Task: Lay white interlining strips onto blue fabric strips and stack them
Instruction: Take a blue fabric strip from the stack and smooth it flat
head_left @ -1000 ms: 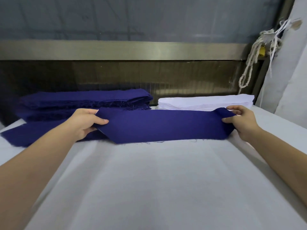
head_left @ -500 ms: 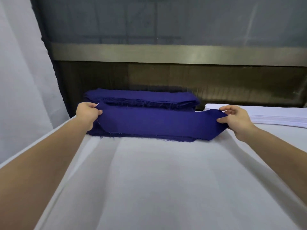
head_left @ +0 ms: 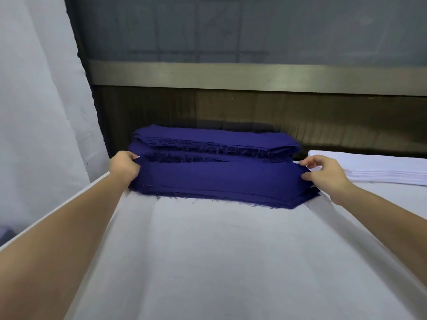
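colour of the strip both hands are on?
Deep blue, plain, with frayed edges. The blue fabric strip shows best in the head view, the only one.

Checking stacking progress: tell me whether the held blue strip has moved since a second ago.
Yes. The blue strip has gone left: it fronted the white interlining stack before, and now lies left of it, on the near blue pile.

Left hand [head_left: 124, 167], right hand [head_left: 324, 174] hold blue strip [head_left: 219, 177] ends (atop blue stack [head_left: 231, 197]).

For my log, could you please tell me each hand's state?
Left hand: grips the blue fabric strip, left end.
Right hand: at its right end; grip cannot be told.
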The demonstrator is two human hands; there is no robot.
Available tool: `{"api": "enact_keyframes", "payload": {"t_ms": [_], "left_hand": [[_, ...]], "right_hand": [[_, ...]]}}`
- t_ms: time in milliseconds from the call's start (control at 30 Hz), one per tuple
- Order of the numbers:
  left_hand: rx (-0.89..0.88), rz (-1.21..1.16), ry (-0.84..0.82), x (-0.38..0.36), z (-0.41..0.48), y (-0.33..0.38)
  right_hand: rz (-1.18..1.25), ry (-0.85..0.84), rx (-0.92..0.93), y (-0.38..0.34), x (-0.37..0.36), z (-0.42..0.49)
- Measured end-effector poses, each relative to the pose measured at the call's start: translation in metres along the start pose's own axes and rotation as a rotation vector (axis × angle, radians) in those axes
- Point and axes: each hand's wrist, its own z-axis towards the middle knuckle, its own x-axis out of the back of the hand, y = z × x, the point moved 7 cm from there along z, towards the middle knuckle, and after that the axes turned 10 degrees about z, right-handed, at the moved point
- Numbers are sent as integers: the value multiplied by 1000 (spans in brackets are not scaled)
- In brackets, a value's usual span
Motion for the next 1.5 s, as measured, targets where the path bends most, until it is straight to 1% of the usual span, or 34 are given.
{"api": "enact_keyframes", "payload": {"t_ms": [100,200,300,400,467,567,733,867,967,1033,1133,1200,1400,1500], "left_hand": [[-45,87,-16,-3,1,3],[-85,189,-6,-1,4,9],[-82,253,23,2,2,17],[-141,314,87,-3,-7,37],[-173,293,118,-10,-18,56],[-212,197,161,-21,-32,84],[-338,144,199,-39,-49,130],[-435,172,188,-54,-55,157],[-487,178,172,-63,-59,169],[-487,167,159,-66,-60,172],[-476,172,156,-67,-60,174],[-474,174,167,-67,-60,174],[-512,119,133,-67,-65,182],[-496,149,220,-62,-69,187]], "right_hand": [[-154,1,59,-3,-3,1],[-376,15,210,-18,-7,2],[-467,21,369,-40,-16,3],[-583,-7,473,-60,-33,10],[-707,-40,504,-69,-46,16],[-902,-75,551,-78,-60,20],[-1011,-46,638,-87,-66,23],[-1005,-6,636,-89,-65,26],[-945,0,622,-93,-65,28],[-863,-1,588,-97,-64,30],[-611,-20,490,-100,-57,35],[-477,-29,475,-102,-52,35],[-342,0,490,-105,-42,31],[-284,7,527,-106,-36,22]]}}
